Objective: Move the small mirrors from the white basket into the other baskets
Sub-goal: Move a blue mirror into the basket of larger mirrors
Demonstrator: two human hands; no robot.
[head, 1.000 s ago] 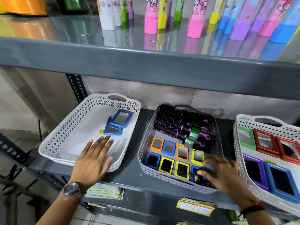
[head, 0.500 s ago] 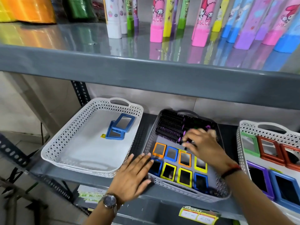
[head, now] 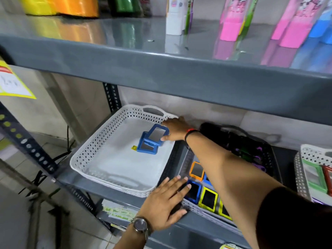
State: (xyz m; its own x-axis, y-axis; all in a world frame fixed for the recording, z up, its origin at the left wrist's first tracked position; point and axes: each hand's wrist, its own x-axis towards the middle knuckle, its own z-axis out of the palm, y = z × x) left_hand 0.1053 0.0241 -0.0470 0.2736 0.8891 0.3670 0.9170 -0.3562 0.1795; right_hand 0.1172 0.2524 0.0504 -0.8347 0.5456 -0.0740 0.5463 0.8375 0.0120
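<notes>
A white basket [head: 93, 153] sits at the left of the lower shelf. Two blue-framed small mirrors lie stacked in it: the upper mirror [head: 156, 134] and the lower mirror [head: 146, 147]. My right hand [head: 175, 129] reaches across into the basket, and its fingers pinch the right edge of the upper mirror. My left hand [head: 166, 200] rests flat with fingers spread on the front left corner of the grey basket [head: 206, 209]. That basket holds several small mirrors with orange, blue and yellow frames, such as the yellow one [head: 208, 197].
Another white basket [head: 309, 155] at the right holds larger green and red framed mirrors. Dark hairbrushes [head: 242, 141] fill the back of the grey basket. The upper shelf [head: 161, 69] overhangs closely and carries colourful bottles. A slotted metal post [head: 112, 97] stands behind the white basket.
My right hand has left the grey basket and crossed left to take hold of the upper blue mirror. My left hand stays on the grey basket's corner. The camera moved closer and to the left.
</notes>
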